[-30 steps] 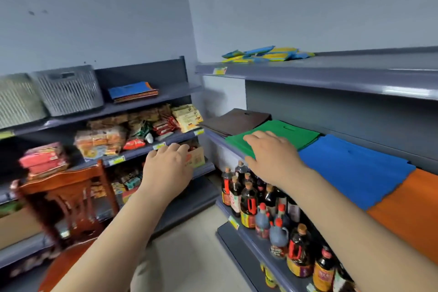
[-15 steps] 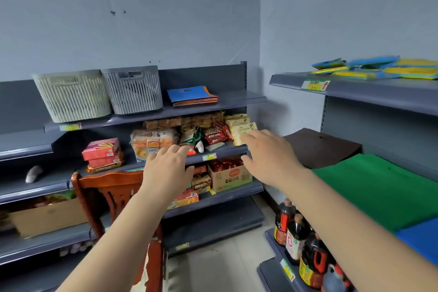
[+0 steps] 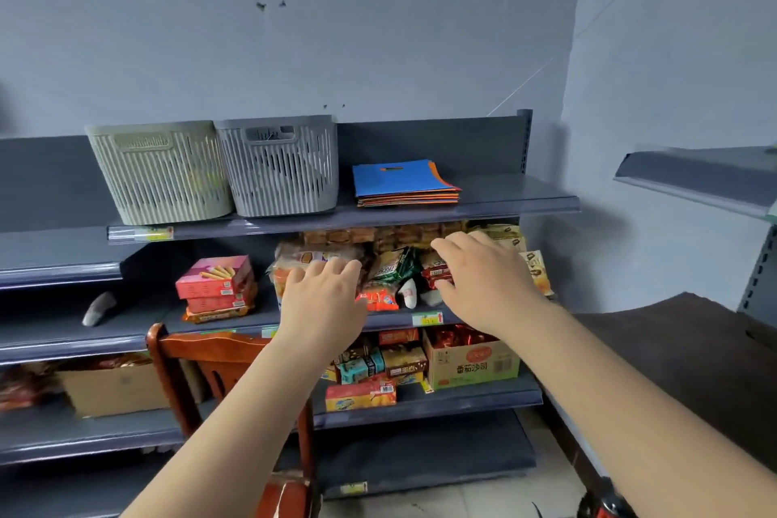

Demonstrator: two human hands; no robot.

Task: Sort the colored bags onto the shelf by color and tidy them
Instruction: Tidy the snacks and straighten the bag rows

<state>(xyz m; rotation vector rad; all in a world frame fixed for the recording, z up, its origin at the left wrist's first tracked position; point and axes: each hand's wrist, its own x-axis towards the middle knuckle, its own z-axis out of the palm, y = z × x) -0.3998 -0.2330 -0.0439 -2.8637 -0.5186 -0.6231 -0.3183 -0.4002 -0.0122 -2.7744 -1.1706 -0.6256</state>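
A flat stack of coloured bags, blue on top with orange edges below, lies on the top shelf straight ahead, right of two baskets. My left hand and my right hand are both stretched forward in the air below that shelf, fingers relaxed and holding nothing. A dark brown bag lies flat on the side shelf at the right edge.
A beige basket and a grey basket stand on the top shelf. Snack packets and boxes fill the middle and lower shelves. A wooden chair stands in front, under my left arm. Another shelf edge juts in at right.
My view has swung left, away from the green, blue and orange bags on the side shelf. My right hand left the green bag, and both hands now reach toward the front shelving.
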